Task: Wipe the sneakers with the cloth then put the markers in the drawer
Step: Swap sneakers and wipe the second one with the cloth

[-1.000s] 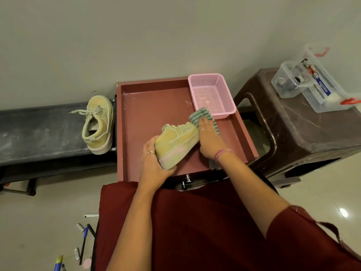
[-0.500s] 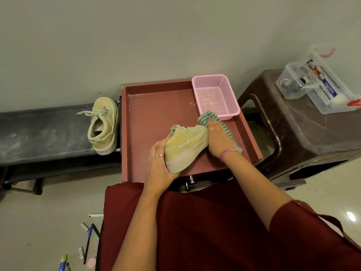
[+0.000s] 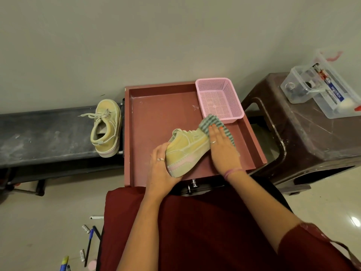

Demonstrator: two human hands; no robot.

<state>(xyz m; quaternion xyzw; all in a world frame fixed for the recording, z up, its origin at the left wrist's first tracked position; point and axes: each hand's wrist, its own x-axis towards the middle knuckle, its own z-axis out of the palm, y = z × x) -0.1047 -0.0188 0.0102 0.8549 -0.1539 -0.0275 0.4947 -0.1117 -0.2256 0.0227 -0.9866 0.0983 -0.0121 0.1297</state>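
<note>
The left hand (image 3: 159, 173) curls round the heel end of a pale yellow-green suede sneaker with a pink sole stripe (image 3: 185, 151), thumb on top and palm under the sole, and tilts it above the floor of the open reddish-brown wooden drawer (image 3: 166, 114). The right hand (image 3: 222, 147) lies flat, fingers straight and together, and presses a green-and-grey striped cloth (image 3: 213, 122) against the toe end of that sneaker. To wipe well from here, the left hand's grip needs to be firm enough that the shoe does not twist under the pressure, and the cloth should run in long strokes from toe toward heel, with the shoe turned so that the sides and the sole edge get covered too; suede probably wants light, one-way passes. The second matching yellow-green sneaker (image 3: 106, 128) sits on the dark worktop (image 3: 39, 133) just left of the drawer, and I judge it may yet need wiping. A pink plastic mesh basket (image 3: 219, 99) stands in the drawer's far right corner. The scattered markers (image 3: 88, 245) lie on the floor at lower left, well apart from the drawer.
</note>
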